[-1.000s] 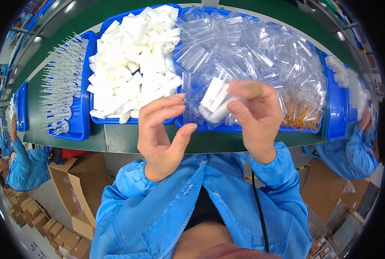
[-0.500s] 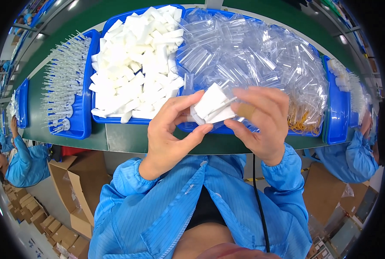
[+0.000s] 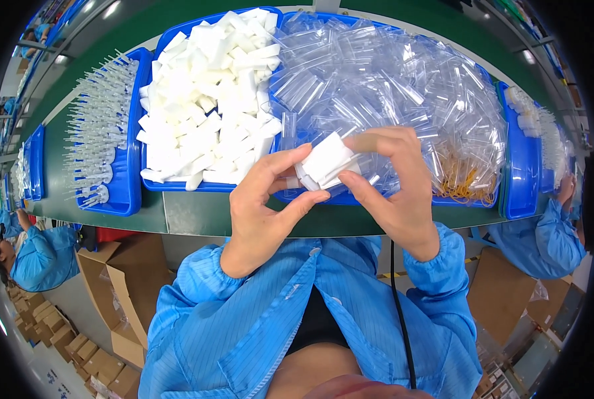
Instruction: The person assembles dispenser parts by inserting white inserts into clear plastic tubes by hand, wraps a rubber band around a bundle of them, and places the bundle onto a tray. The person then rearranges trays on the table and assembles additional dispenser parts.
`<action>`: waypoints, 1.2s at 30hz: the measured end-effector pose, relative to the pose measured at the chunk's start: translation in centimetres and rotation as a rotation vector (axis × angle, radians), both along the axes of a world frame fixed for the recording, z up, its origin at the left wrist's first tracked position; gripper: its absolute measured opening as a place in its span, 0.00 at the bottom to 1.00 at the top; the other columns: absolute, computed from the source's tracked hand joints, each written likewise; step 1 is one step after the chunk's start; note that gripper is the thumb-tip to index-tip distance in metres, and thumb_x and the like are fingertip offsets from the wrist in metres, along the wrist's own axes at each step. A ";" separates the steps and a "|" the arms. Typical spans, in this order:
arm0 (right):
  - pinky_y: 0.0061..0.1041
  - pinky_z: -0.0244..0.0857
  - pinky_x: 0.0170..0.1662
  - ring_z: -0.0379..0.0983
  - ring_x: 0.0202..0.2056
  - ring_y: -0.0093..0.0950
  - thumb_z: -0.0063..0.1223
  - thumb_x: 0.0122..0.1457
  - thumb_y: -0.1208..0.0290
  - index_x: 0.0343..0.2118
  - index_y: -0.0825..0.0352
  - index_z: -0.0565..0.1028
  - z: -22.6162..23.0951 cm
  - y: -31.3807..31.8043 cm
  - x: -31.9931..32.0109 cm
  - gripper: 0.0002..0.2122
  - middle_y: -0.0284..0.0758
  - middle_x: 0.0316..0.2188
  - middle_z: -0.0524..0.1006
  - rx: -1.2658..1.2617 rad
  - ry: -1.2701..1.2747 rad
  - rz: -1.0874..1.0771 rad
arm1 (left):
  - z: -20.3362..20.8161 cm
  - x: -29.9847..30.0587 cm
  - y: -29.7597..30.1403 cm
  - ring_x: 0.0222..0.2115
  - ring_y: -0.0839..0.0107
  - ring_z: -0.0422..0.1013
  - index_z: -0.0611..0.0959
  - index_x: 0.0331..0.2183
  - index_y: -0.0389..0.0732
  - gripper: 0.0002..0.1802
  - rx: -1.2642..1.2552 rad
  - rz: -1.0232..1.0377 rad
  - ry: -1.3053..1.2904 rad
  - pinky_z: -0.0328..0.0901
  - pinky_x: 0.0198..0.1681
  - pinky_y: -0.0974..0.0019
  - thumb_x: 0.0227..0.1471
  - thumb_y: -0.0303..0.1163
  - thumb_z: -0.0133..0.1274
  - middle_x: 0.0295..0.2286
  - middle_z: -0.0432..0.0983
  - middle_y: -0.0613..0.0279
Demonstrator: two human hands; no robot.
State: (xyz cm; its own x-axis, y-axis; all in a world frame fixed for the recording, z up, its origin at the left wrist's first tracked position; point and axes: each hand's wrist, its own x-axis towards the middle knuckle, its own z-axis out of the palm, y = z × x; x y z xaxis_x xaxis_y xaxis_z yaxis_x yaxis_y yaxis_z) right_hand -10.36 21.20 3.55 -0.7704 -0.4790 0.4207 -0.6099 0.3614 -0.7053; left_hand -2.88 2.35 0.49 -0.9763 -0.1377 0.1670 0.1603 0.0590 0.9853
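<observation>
In front of my chest, a white foam piece (image 3: 326, 159) tilts up between my hands, with a see-through plastic part at its lower end. My left hand (image 3: 260, 216) is closed on it, thumb and forefinger gripping its left side and base. On its other side my right hand (image 3: 403, 203) is closed too, thumb and forefinger pressing on the foam. Thin clear or white edges show beside the right thumb; their exact shape cannot be made out. Beyond my left hand a blue tray (image 3: 152, 178) holds heaped white foam pieces (image 3: 210, 106).
A wide tray of clear plastic sleeves (image 3: 383, 80) stands behind my hands, with yellow rubber bands (image 3: 468, 186) in its near right corner. White spiky plastic parts (image 3: 100, 126) fill a tray at left. Cardboard boxes (image 3: 127, 292) and co-workers in blue (image 3: 47, 259) are lower left.
My right hand has moved in to the left, its thumb now pressing on the foam piece. My left hand keeps its grip almost in place.
</observation>
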 end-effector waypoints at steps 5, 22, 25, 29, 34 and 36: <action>0.33 0.57 0.47 0.69 0.44 0.33 0.66 0.48 0.75 0.41 0.63 0.77 0.2 -0.5 0.3 0.16 0.33 0.40 0.77 0.022 -0.028 -0.060 | -0.3 -0.1 0.0 0.45 0.63 0.76 0.77 0.51 0.33 0.30 -0.015 0.037 0.028 0.75 0.46 0.64 0.44 0.18 0.66 0.48 0.74 0.50; 0.34 0.60 0.51 0.72 0.37 0.26 0.64 0.54 0.71 0.36 0.66 0.74 0.5 -0.4 -0.6 0.10 0.32 0.32 0.77 -0.125 -0.345 0.111 | 0.9 -0.3 -1.1 0.40 0.61 0.78 0.82 0.46 0.36 0.30 -0.412 0.037 0.158 0.73 0.42 0.65 0.37 0.28 0.72 0.41 0.80 0.51; 0.38 0.59 0.57 0.72 0.36 0.25 0.64 0.54 0.71 0.35 0.66 0.74 0.2 0.0 -0.7 0.10 0.32 0.32 0.77 -0.124 -0.384 0.126 | 0.8 -0.4 -1.2 0.42 0.60 0.77 0.82 0.46 0.36 0.29 -0.428 0.005 0.182 0.72 0.44 0.64 0.38 0.28 0.71 0.43 0.79 0.50; 0.44 0.52 0.63 0.73 0.39 0.26 0.65 0.53 0.71 0.34 0.65 0.75 -0.3 -0.1 -0.3 0.10 0.33 0.32 0.77 -0.194 -0.358 0.112 | 0.3 -0.5 0.0 0.46 0.57 0.75 0.81 0.44 0.37 0.24 -0.001 0.052 0.224 0.72 0.47 0.61 0.42 0.24 0.68 0.50 0.72 0.48; 0.45 0.55 0.61 0.73 0.43 0.31 0.67 0.50 0.72 0.32 0.64 0.76 0.2 -0.2 -0.2 0.09 0.32 0.33 0.78 -0.093 -0.144 0.170 | 0.5 -0.4 -0.7 0.48 0.57 0.74 0.81 0.42 0.37 0.21 -0.122 -0.051 0.202 0.71 0.47 0.59 0.42 0.22 0.67 0.52 0.68 0.49; 0.45 0.56 0.61 0.72 0.45 0.32 0.67 0.49 0.72 0.32 0.64 0.77 0.3 -0.5 -0.2 0.10 0.31 0.34 0.78 -0.040 -0.061 0.183 | 0.8 -0.3 -0.9 0.47 0.58 0.74 0.81 0.42 0.37 0.21 -0.159 -0.027 0.193 0.71 0.47 0.59 0.42 0.22 0.67 0.52 0.69 0.49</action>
